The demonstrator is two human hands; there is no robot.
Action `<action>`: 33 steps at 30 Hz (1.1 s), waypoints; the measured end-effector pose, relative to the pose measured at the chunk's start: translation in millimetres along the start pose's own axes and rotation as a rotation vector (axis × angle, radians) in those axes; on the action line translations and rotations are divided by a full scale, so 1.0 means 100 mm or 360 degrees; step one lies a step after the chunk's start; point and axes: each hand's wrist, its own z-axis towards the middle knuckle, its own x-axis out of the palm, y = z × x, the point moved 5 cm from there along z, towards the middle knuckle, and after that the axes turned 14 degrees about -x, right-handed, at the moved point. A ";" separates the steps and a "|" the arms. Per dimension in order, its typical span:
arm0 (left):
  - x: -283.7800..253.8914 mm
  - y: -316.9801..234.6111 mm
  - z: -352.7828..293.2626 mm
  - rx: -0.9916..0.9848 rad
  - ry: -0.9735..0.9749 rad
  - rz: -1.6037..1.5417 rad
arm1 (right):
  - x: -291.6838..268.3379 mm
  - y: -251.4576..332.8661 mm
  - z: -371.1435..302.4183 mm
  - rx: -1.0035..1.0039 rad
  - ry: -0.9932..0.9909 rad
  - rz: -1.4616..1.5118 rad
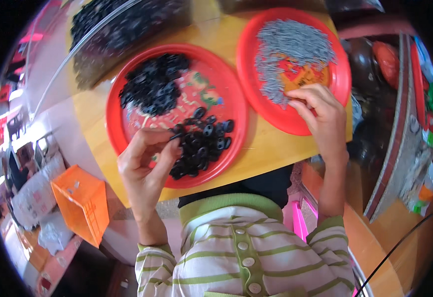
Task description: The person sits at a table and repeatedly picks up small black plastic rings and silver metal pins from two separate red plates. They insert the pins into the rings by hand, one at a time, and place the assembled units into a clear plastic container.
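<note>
My left hand point(149, 156) is over the left red plate point(241, 106), thumb and fingertips pinched on a small black plastic part point(177, 134). Just beyond those fingertips lies a loose pile of black plastic parts point(196, 153), some with holes through them. A second heap of flatter black pieces point(152, 84) fills the plate's far left. Above the right red plate point(344, 74), my right hand point(320, 111) has thumb and forefinger closed at the near edge of a heap of thin grey metal pins point(296, 42). Whatever is between those fingertips is too small to make out.
Both plates stand on a yellow tabletop point(271, 151). A clear bin of black parts point(122, 37) stands at the far left. An orange crate point(80, 203) is lower down on the left. Dark bags and a red bag point(386, 64) are right of the table.
</note>
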 end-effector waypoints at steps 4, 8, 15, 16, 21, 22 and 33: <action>-0.05 0.18 -0.01 -0.0258 0.0116 -0.0250 | 0.07 0.00 -0.02 0.0005 0.0066 -0.0005; -0.08 0.29 -0.09 -0.0312 0.0129 -0.0353 | 0.09 0.07 0.01 0.0056 0.0221 -0.0071; -0.07 0.35 -0.12 -0.0166 -0.0009 0.0033 | 0.01 0.05 -0.07 -0.0054 0.0220 -0.0109; -0.06 0.36 -0.12 -0.0176 -0.0020 0.0049 | 0.01 0.02 -0.09 -0.0070 0.0220 -0.0027; -0.07 0.38 -0.15 0.0024 -0.0151 0.0100 | 0.02 -0.13 -0.14 -0.0107 0.0182 0.0025; -0.06 0.34 -0.16 0.0058 -0.0168 0.0142 | 0.01 -0.14 -0.15 -0.0112 0.0164 -0.0007; 0.08 0.13 -0.29 0.0018 0.0026 -0.0506 | 0.00 -0.14 -0.17 -0.0055 0.0172 0.0137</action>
